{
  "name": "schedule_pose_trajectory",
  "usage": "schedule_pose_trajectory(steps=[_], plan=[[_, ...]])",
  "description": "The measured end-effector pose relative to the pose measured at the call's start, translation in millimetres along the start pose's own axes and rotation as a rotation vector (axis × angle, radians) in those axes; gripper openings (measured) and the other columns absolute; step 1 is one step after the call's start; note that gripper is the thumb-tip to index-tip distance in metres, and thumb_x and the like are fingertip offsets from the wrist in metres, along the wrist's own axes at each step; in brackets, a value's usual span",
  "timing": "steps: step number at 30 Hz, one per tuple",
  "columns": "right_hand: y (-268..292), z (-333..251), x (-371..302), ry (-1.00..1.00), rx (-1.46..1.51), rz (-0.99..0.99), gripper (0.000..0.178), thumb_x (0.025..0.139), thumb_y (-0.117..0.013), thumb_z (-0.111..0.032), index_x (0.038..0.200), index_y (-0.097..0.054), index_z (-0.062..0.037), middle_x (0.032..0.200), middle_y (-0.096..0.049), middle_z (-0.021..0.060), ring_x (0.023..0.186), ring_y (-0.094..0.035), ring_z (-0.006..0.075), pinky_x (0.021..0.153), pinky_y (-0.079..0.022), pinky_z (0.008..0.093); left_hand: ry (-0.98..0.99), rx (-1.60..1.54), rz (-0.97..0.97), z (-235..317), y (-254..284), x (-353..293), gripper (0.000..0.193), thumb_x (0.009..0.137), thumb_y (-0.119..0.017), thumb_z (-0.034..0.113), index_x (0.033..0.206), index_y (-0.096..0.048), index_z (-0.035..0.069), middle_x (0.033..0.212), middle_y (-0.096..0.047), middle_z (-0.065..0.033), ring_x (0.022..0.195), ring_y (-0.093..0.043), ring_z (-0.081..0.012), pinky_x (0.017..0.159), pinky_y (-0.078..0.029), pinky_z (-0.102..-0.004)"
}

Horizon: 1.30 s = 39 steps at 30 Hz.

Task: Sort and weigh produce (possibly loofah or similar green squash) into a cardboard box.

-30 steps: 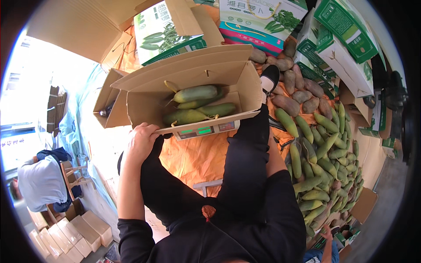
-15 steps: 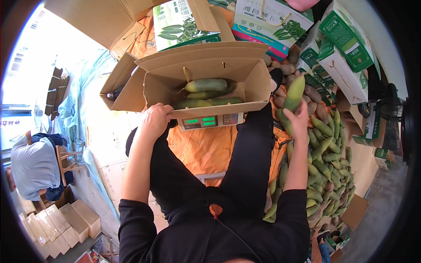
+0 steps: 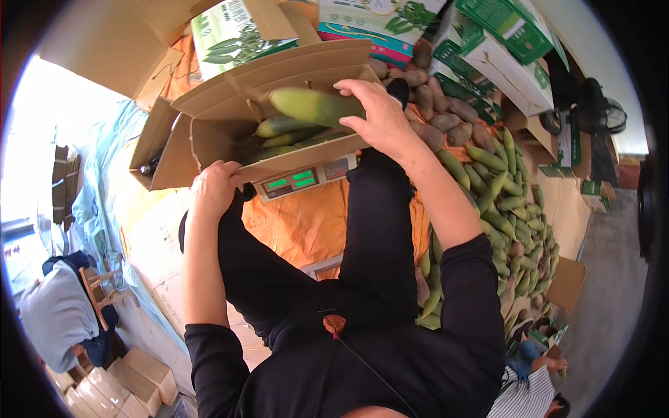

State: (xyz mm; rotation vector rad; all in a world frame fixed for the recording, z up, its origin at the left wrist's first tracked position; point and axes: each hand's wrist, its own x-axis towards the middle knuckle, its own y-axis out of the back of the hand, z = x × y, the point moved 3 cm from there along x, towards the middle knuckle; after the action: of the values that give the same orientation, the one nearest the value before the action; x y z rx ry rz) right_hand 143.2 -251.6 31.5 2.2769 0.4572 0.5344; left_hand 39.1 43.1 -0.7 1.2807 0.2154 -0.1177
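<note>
A long green radish (image 3: 313,104), blurred by motion, is over the open cardboard box (image 3: 272,167) in front of me. My right hand (image 3: 380,118) has its thumb and fingers around the radish's right end. Under it, several more green radishes (image 3: 282,125) lie inside the box. My left hand (image 3: 214,184) grips the box's near left edge, with the fingertips curled over the rim. Beneath the box is a digital scale (image 3: 304,180) with lit green displays, its front showing between my knees.
To my right lies a large heap of green radishes (image 3: 502,216), with reddish-brown roots (image 3: 446,118) beyond it. Printed cartons (image 3: 233,38) stand at the back, and more green boxes (image 3: 512,28) are stacked at the far right. Other people (image 3: 536,369) are at the lower right.
My right hand has carried the radish from above the heap leftward to the box. The view has shifted, and my left hand stays at the box's edge.
</note>
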Motion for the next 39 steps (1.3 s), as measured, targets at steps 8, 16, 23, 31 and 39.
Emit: schedule_pose_trajectory(steps=[8,16,23,31,39], plan=[[15,115,-73,-0.389,0.399,0.436,0.027,0.082,-0.065,-0.006,0.109,-0.061,-0.0024,0.099,-0.065,0.0089,0.09,-0.063,0.0177,0.079,-0.051,0.0293,-0.011,-0.041,-0.014,2,5,-2,0.022,0.079,-0.062,0.009,0.1,-0.067,0.005,0.094,-0.064,-0.0162,0.09,-0.061,-0.0348,0.079,-0.048,-0.0407],[-22,257,-201,-0.931,-0.064,0.206,0.031,0.081,-0.066,-0.012,0.109,-0.061,-0.0003,0.104,-0.065,0.0168,0.098,-0.063,0.0302,0.084,-0.049,0.0383,-0.039,-0.094,0.041,1,4,-1,0.021,0.08,-0.061,0.012,0.099,-0.068,0.007,0.089,-0.063,-0.0154,0.087,-0.061,-0.0346,0.078,-0.048,-0.0404],[-46,300,-223,-1.077,-0.426,-0.091,0.045,0.078,-0.071,-0.019,0.12,-0.057,-0.0107,0.12,-0.056,0.0176,0.112,-0.052,0.0364,0.092,-0.046,0.0442,-0.007,-0.182,0.026,2,3,1,0.02,0.078,-0.065,0.009,0.097,-0.068,0.003,0.089,-0.062,-0.0169,0.085,-0.061,-0.0345,0.076,-0.048,-0.0394],[-59,328,-202,-1.165,-0.488,-0.283,0.063,0.078,-0.073,-0.022,0.134,-0.043,-0.0155,0.14,-0.04,0.0085,0.126,-0.04,0.0314,0.099,-0.044,0.0461,0.091,-0.161,-0.048,5,4,7,0.028,0.078,-0.067,0.01,0.104,-0.065,-0.001,0.097,-0.063,-0.0151,0.09,-0.062,-0.0313,0.079,-0.05,-0.0356],[-63,310,-177,-1.165,-0.441,-0.486,0.08,0.07,-0.079,-0.034,0.138,-0.038,-0.0194,0.136,-0.045,0.0093,0.126,-0.042,0.0287,0.102,-0.037,0.0487,0.078,-0.093,-0.051,3,3,8,0.031,0.075,-0.07,0.014,0.102,-0.066,0.002,0.094,-0.064,-0.0138,0.094,-0.059,-0.0323,0.084,-0.045,-0.0394]])
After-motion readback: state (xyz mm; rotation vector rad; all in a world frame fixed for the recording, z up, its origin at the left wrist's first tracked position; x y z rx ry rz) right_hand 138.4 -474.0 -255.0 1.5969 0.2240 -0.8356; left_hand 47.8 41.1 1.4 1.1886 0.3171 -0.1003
